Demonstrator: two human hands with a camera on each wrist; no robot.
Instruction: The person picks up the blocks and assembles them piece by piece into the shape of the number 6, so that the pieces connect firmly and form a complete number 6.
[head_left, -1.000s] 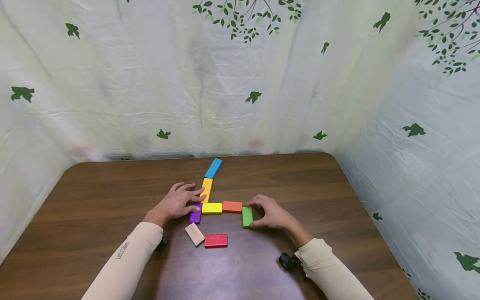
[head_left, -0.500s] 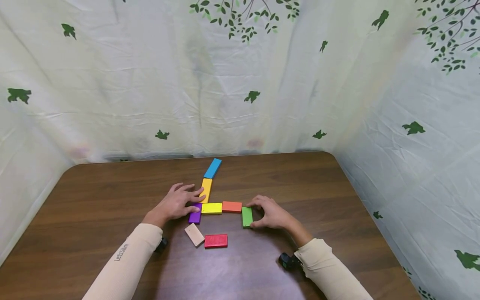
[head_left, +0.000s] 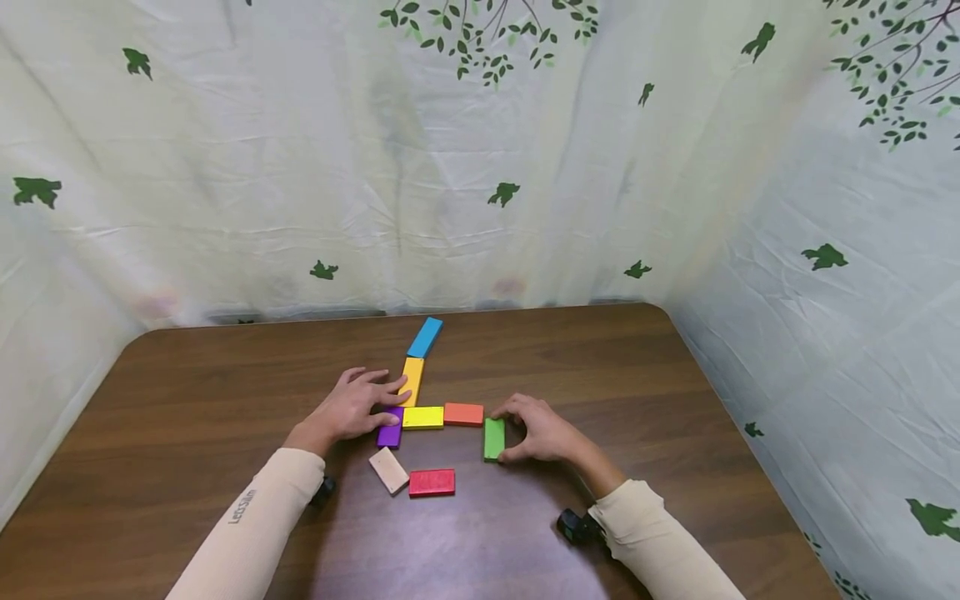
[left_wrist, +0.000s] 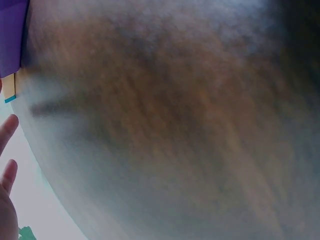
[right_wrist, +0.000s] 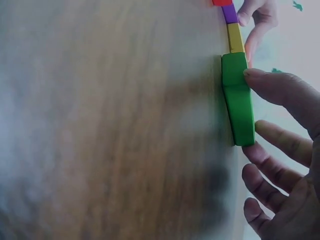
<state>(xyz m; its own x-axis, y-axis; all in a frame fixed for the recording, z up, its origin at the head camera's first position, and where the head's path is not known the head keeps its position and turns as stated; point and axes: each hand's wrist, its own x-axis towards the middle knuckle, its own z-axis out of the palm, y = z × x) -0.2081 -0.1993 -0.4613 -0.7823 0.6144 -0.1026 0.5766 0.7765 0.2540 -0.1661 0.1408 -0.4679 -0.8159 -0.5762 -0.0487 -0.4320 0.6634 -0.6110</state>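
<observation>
My right hand (head_left: 542,431) pinches the green block (head_left: 493,439) between thumb and fingers. The block lies lengthwise toward me, by the right end of the orange-red block (head_left: 463,414). In the right wrist view the thumb (right_wrist: 280,92) touches the green block (right_wrist: 239,102) near one end and a fingertip meets the other. My left hand (head_left: 351,407) lies with fingers spread, fingertips at the amber block (head_left: 412,382) and thumb on the purple block (head_left: 390,429). A yellow block (head_left: 423,417) joins purple to orange-red. The left wrist view catches mostly blurred tabletop and the purple block (left_wrist: 11,35).
Beyond the amber block, a blue block (head_left: 425,337) angles toward the back edge. Nearer me lie a pale wooden block (head_left: 388,471) and a red block (head_left: 432,482), corners close together. The brown table (head_left: 225,392) ends at a white printed curtain (head_left: 420,167).
The green block has slid slightly toward me with my right hand, its far end now a little below the orange-red block's top edge. My left hand stays in place.
</observation>
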